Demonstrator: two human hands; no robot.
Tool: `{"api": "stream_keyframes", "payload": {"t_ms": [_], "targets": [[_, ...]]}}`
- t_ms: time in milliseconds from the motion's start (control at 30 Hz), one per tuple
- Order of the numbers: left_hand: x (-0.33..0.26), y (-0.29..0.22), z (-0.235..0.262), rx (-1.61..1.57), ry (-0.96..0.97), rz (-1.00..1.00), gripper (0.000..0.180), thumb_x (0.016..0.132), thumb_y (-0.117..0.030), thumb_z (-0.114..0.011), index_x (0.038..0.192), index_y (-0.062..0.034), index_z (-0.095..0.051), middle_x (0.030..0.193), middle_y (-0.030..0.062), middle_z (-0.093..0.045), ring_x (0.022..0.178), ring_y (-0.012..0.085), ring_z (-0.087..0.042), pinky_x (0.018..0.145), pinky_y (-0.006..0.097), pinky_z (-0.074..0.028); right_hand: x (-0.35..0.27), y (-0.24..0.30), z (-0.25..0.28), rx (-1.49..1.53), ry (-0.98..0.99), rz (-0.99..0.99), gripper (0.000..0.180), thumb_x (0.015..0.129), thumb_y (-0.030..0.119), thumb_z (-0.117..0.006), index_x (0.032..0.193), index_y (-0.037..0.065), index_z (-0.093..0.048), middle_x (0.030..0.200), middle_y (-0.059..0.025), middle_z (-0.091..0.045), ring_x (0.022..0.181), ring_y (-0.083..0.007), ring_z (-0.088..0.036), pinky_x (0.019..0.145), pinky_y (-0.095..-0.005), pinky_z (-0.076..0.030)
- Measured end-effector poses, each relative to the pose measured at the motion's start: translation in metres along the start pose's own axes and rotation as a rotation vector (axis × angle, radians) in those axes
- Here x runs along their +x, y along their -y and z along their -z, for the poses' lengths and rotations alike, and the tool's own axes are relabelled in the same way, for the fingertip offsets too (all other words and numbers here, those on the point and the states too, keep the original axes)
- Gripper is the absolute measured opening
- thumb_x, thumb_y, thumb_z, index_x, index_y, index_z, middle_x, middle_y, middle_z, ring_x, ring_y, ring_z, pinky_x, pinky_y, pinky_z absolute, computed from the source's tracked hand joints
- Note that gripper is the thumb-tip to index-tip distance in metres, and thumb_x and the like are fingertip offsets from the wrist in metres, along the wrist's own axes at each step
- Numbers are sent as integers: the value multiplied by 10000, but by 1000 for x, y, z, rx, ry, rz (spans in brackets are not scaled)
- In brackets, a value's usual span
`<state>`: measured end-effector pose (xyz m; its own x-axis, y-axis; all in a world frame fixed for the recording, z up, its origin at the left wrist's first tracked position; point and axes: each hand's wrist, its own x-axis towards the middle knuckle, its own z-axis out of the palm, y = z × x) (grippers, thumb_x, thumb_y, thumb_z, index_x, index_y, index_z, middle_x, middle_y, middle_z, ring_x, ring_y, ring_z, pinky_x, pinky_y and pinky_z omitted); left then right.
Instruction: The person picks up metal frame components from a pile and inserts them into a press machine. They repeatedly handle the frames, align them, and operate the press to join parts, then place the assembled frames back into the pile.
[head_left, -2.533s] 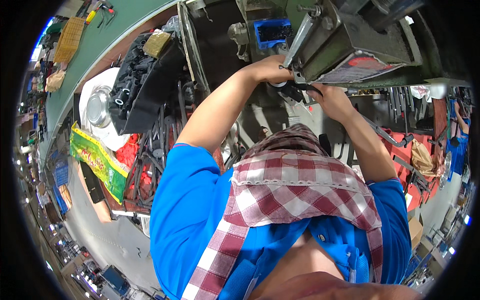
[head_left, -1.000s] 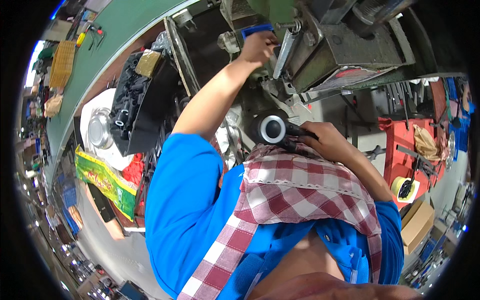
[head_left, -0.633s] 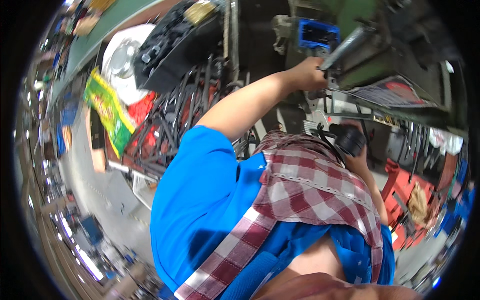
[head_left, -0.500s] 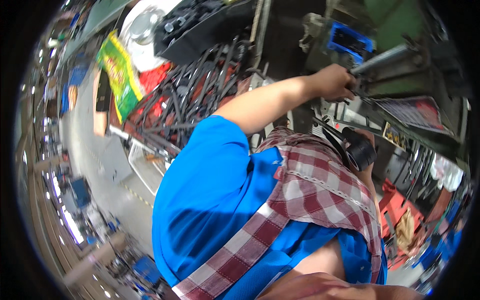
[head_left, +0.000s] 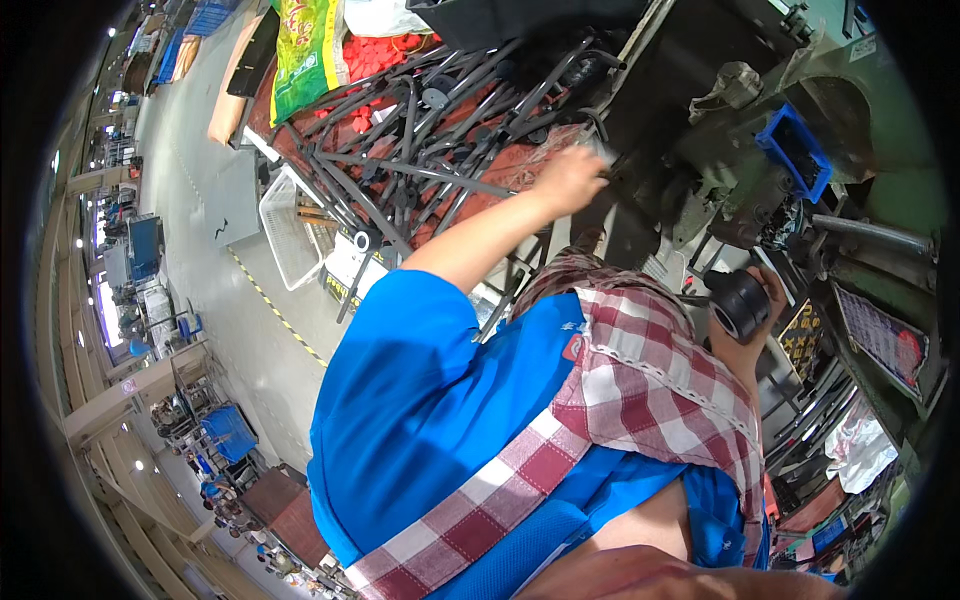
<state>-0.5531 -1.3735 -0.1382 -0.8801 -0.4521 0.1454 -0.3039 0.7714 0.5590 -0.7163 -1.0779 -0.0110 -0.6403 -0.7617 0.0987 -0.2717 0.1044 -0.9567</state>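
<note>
The right hand (head_left: 768, 315) is holding a black cylindrical part (head_left: 740, 303), its fingers wrapping the outer side, just beside the checked apron (head_left: 655, 350). The left hand (head_left: 572, 182) is hanging near a pile of dark bent tubes (head_left: 410, 165), its fingers bending; blur is hiding its grip, so I cannot tell whether it is holding anything.

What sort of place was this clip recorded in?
Probably a factory workshop: there is a tangled heap of dark bent metal tubes, a bulky green metal machine, and a black-and-yellow striped line on the grey floor.
</note>
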Motion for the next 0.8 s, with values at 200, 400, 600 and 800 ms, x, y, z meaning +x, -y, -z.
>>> {"api": "stream_keyframes", "payload": {"t_ms": [200,400,600,800], "targets": [[-68,93,50,255,-4,376,224,788,-195,-685,970,-66,-668,964,161,-600,963,352,-577,856,443,-473,18,20,-3,-314,238,8,710,648,195,-812,1257,53,-475,1180,-139,-532,1080,-272,-538,955,-356,-414],[-77,153,74,368,-34,498,258,786,-170,-681,1016,-59,-645,1023,184,-601,996,375,-577,885,463,-469,8,40,3,-576,-82,115,686,643,148,-833,1245,49,-518,1111,-166,-583,1025,-308,-586,903,-364,-460],[-66,168,60,453,329,564,407,813,-289,-682,1146,-71,-593,1152,148,-590,1134,341,-528,928,485,-443,-10,49,49,-845,-218,144,488,770,152,-734,1206,0,-575,1105,-187,-618,985,-311,-615,875,-387,-483],[-60,176,57,375,350,682,622,795,-296,-713,1323,-87,-462,1286,107,-556,1235,330,-447,997,505,-354,-49,31,76,-606,-525,6,410,876,84,-618,1249,-39,-500,1187,-153,-554,1033,-230,-566,863,-308,-483]]}}
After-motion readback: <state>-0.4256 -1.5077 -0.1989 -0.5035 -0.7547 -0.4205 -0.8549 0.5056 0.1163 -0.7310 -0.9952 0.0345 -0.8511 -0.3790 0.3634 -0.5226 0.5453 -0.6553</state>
